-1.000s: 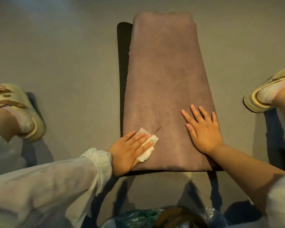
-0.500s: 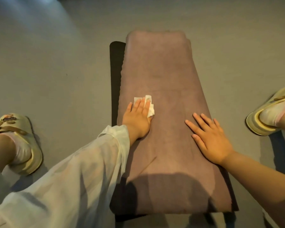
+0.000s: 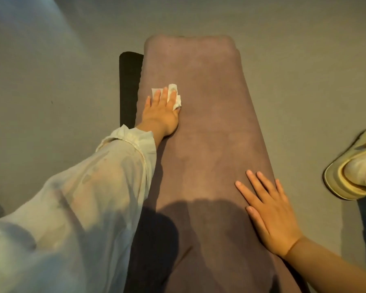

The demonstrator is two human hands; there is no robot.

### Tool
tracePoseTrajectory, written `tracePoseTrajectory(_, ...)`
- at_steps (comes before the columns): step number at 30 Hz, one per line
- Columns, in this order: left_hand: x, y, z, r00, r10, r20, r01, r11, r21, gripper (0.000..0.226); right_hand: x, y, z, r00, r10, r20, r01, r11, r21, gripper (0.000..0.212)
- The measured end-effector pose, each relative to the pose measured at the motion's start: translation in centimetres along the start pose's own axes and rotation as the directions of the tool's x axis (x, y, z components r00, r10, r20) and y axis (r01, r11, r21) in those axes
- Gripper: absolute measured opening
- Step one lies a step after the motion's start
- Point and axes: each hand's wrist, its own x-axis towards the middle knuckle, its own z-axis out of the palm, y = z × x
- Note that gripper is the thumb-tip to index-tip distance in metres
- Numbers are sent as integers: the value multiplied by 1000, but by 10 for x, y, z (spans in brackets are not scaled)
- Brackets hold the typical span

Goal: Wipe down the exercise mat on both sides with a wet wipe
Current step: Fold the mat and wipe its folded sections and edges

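A long mauve exercise mat (image 3: pixel 207 127) lies on the grey floor, running away from me. A black strip of its underside or a lower layer (image 3: pixel 129 85) shows along its far left edge. My left hand (image 3: pixel 161 111) lies flat near the mat's left side, its straight fingers pressing a crumpled white wet wipe (image 3: pixel 173 94) onto the surface. My right hand (image 3: pixel 270 212) rests flat with spread fingers on the mat's near right edge.
Grey floor (image 3: pixel 51 70) surrounds the mat. My right foot in a pale yellow sandal (image 3: pixel 353 176) stands just right of the mat. My shadow falls across the mat's near end.
My left hand has slid the wipe from the near left corner far up the mat's left side. The right hand has stayed flat on the right edge. The view has leaned forward.
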Motion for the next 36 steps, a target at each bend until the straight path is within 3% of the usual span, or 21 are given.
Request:
tracePoseTrajectory(4,-24,3,-4,978,199,60,-198,980,-8,54,0,-1,0,1000,11,8,-11,1000,10,52)
tracePoseTrajectory(8,-88,21,9,888,441,127,-442,897,-25,54,-3,-2,-1,999,30,23,-31,999,13,48)
tracePoseTrajectory(15,-225,44,45,679,727,104,-722,687,-83,59,-3,-3,-7,990,75,123,-73,997,-22,52)
tracePoseTrajectory(20,-289,62,68,426,844,326,-878,473,-78,74,-9,-4,-7,981,131,140,-125,991,-51,59)
tracePoseTrajectory(23,-296,67,75,348,837,423,-910,410,-63,82,-17,-5,-9,981,168,101,-172,984,37,61)
tracePoseTrajectory(25,-294,65,75,379,831,408,-908,419,-10,79,-21,-3,-9,986,153,71,-158,985,74,55)
tracePoseTrajectory(28,-278,62,62,493,814,306,-868,486,105,65,-22,6,-12,995,89,44,-93,992,88,48)
tracePoseTrajectory(31,-253,66,44,656,746,118,-751,627,209,57,-17,18,-18,1000,7,19,-8,999,41,43)
tracePoseTrajectory(36,-182,76,35,843,535,59,-536,825,181,56,-14,35,-19,997,-63,52,61,998,26,45)
